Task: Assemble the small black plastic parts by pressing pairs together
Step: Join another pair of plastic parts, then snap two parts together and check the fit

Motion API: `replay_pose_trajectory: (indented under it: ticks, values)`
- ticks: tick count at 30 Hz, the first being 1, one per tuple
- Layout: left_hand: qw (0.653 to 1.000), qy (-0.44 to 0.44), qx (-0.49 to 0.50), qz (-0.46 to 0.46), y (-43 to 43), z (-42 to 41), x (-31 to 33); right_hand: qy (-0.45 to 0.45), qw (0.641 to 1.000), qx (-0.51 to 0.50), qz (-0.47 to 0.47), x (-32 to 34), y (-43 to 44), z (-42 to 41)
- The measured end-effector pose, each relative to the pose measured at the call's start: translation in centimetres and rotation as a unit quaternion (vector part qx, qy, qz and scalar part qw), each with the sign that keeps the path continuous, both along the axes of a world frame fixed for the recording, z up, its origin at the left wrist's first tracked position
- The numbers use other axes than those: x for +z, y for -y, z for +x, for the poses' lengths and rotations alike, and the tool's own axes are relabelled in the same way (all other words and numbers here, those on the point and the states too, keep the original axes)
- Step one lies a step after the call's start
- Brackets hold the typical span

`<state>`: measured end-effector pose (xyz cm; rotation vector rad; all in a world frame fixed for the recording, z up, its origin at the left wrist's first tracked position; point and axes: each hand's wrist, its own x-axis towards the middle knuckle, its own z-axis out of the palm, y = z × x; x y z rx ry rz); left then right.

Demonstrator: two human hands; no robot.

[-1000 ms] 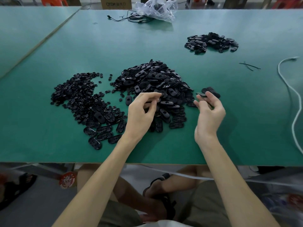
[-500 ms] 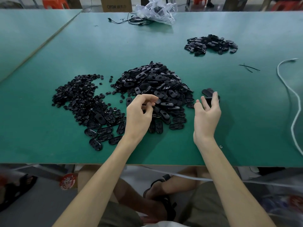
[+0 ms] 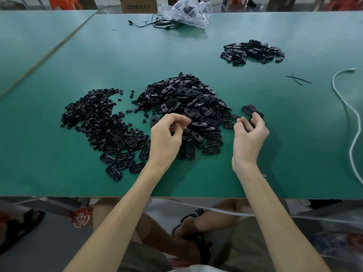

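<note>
Head view: oval parts (image 3: 186,99) piled mid-table, small bits (image 3: 92,114) left.
Left hand (image 3: 167,136): curled over them, can't tell if gripping.
Right hand (image 3: 249,136): relaxed, empty.
Progress: probably only far-right pile (image 3: 253,52) done.

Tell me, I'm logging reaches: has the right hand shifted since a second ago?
No. The right hand stays at the few loose black oval plastic parts.

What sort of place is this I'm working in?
Probably a small factory assembly bench: a long green work table, three separate heaps of black plastic parts, and a cardboard carton beyond the far edge.
</note>
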<state>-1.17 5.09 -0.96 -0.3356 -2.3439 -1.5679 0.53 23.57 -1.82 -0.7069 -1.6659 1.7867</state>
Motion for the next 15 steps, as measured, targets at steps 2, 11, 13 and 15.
replay_pose_trajectory:
  ticks: [2, 11, 13, 15]
  values:
    - [1.000, 0.001, 0.000, 0.001, -0.01, -0.03, -0.01, -0.002, 1.000, 0.011, 0.029, 0.15, 0.21, 0.10]
    - [1.000, 0.000, -0.002, -0.001, 0.02, -0.06, -0.10, 0.034, 0.996, 0.071, 0.037, 0.09, 0.44, 0.11]
    - [1.000, -0.001, 0.000, 0.000, 0.02, -0.09, -0.12, 0.031, 0.997, 0.068, 0.016, 0.15, 0.39, 0.12]
    - [1.000, 0.000, 0.000, 0.001, 0.01, -0.11, -0.12, 0.021, 0.998, 0.066, -0.001, 0.29, 0.45, 0.17]
